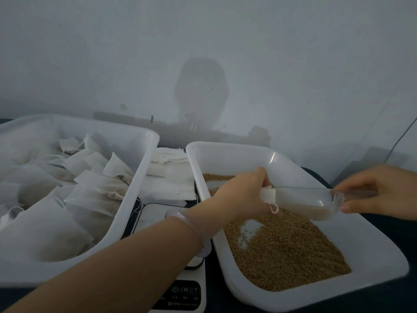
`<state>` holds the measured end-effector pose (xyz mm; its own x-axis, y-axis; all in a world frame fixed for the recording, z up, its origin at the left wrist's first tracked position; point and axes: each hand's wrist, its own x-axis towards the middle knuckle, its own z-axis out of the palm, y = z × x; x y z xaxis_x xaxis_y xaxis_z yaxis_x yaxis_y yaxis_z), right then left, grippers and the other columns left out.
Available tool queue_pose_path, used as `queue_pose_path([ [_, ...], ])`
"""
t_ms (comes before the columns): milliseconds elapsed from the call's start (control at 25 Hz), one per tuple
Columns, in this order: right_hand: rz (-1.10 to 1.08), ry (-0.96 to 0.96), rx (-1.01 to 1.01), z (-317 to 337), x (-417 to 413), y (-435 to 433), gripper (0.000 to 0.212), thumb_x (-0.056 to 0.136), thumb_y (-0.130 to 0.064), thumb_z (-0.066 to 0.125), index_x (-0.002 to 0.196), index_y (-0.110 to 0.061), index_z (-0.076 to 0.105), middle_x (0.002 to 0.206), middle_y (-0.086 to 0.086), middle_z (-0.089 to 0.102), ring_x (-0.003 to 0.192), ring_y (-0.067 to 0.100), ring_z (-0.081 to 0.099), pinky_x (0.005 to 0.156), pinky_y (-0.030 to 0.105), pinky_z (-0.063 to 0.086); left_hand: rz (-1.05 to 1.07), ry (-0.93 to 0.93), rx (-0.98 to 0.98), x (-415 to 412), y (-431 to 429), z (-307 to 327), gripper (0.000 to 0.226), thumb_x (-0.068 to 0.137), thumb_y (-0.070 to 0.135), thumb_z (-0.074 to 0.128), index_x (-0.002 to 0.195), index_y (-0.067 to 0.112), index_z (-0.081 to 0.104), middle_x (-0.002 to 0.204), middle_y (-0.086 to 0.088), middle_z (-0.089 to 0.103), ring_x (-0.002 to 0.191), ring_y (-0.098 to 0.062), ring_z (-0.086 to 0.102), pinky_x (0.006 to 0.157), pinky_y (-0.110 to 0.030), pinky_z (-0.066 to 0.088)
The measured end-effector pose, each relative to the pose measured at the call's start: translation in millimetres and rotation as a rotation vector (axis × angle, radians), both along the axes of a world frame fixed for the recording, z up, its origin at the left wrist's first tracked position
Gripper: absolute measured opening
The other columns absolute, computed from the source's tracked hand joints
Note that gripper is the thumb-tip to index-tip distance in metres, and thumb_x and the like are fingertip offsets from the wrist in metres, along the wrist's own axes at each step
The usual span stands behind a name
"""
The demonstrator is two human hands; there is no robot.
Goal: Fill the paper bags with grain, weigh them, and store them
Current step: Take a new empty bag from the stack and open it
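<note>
Left hand (241, 193) pinches small white paper bag (267, 195), right hand (383, 190) grips clear plastic scoop (309, 204): you tip slowly, mouth snug.

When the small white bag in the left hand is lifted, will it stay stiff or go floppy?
Probably floppy: the bag crumples where the left hand pinches it. Likely light, being thin and small. Its loose string may snag.
</note>
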<state>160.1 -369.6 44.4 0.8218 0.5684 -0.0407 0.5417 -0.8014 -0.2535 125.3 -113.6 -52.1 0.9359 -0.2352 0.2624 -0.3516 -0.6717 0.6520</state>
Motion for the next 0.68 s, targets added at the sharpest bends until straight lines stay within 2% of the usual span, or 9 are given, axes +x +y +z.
queue_pose_path([
  [80, -0.006, -0.018, -0.013, -3.7, 0.4, 2.3, 0.046, 0.05, -0.086, 0.056, 0.091, -0.067, 0.06, 0.091, -0.04, 0.063, 0.087, -0.021, 0.057, 0.076, 0.016, 0.047, -0.031, 0.021, 0.002, -1.4, -0.6, 0.0, 0.06, 0.071, 0.042, 0.078, 0.113, 0.017, 0.043, 0.105, 0.0, 0.055, 0.086, -0.017, 0.053, 0.066, -0.027, 0.047],
  [200, -0.031, -0.062, 0.01, -6.6, 0.3, -0.7, 0.059, 0.041, -0.095, 0.05, 0.092, -0.067, 0.059, 0.092, -0.043, 0.061, 0.088, -0.023, 0.056, 0.076, 0.015, 0.041, -0.061, 0.094, -0.059, -1.9, 3.1, 1.4, 0.076, 0.069, 0.044, 0.08, 0.129, 0.019, 0.04, 0.106, 0.005, 0.049, 0.087, -0.014, 0.052, 0.063, -0.02, 0.045],
  [280, -0.049, -0.086, 0.025, -8.5, 0.5, -6.0, 0.062, 0.04, -0.096, 0.05, 0.093, -0.066, 0.06, 0.092, -0.042, 0.062, 0.089, -0.022, 0.056, 0.076, 0.016, 0.041, -0.09, 0.127, -0.094, -1.7, 6.6, 1.8, 0.077, 0.07, 0.044, 0.078, 0.133, 0.02, 0.04, 0.109, 0.007, 0.049, 0.093, -0.014, 0.054, 0.067, -0.02, 0.044],
  [360, -0.056, -0.1, 0.025, -10.7, -0.3, -9.2, 0.061, 0.041, -0.096, 0.05, 0.093, -0.066, 0.06, 0.092, -0.043, 0.061, 0.089, -0.023, 0.056, 0.076, 0.016, 0.041, -0.114, 0.139, -0.117, -2.3, 7.9, 1.6, 0.074, 0.074, 0.045, 0.076, 0.134, 0.019, 0.042, 0.11, 0.007, 0.051, 0.096, -0.013, 0.053, 0.073, -0.021, 0.041],
  [520, -0.038, -0.117, -0.004, -14.4, -1.7, -6.7, 0.059, 0.045, -0.094, 0.05, 0.095, -0.065, 0.06, 0.096, -0.042, 0.061, 0.091, -0.022, 0.055, 0.077, 0.018, 0.043, -0.102, 0.105, -0.075, -2.1, 4.0, -0.1, 0.073, 0.071, 0.041, 0.078, 0.133, 0.018, 0.046, 0.104, 0.007, 0.051, 0.093, -0.014, 0.054, 0.071, -0.023, 0.048],
  [680, -0.012, -0.09, -0.013, -10.4, -1.3, 0.3, 0.058, 0.046, -0.093, 0.052, 0.096, -0.065, 0.06, 0.093, -0.038, 0.063, 0.09, -0.019, 0.057, 0.077, 0.018, 0.044, -0.092, 0.065, -0.06, -0.3, 3.5, -3.8, 0.072, 0.069, 0.039, 0.081, 0.131, 0.02, 0.049, 0.11, 0.007, 0.053, 0.092, -0.01, 0.049, 0.071, -0.02, 0.043],
])
